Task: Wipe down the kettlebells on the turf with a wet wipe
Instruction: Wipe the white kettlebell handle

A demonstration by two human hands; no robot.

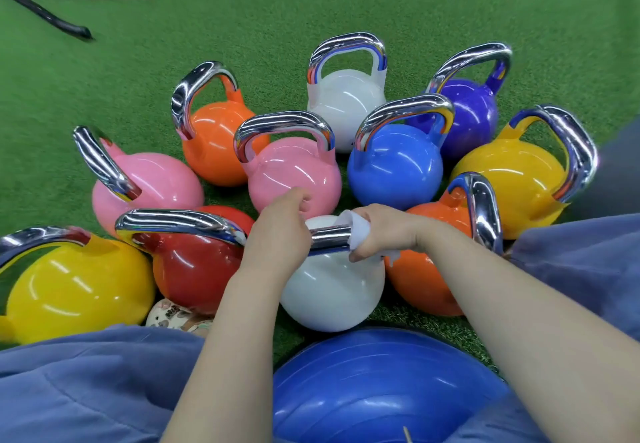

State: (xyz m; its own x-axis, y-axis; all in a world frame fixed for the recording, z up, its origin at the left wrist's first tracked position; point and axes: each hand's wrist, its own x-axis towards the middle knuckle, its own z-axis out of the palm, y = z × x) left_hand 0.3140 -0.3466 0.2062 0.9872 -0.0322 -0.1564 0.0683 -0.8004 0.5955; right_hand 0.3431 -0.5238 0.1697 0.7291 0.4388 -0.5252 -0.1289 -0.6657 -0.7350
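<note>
My left grip (pixel 277 231) clenched round chrome handle (pixel 329 240) of near white kettlebell (pixel 329 290) on turf (pixel 242 26); right grip (pixel 377 234) grasping wet wipe (pixel 356 226) on same handle. Risk I see: kettlebell tipping onto neighbouring red kettlebell (pixel 194 266); wipe slipping off slick chrome.

Both bare forearms are reaching forward and slightly inward from the bottom of the view. The left hand (pixel 278 231) is curling over the handle (pixel 329 240), knuckles up, gripping it. The right hand (pixel 382 234) is closing round the same handle, pinching a wipe (pixel 356 231) against it. Its fingertips are hidden underneath, probably wrapping fully round.
</note>
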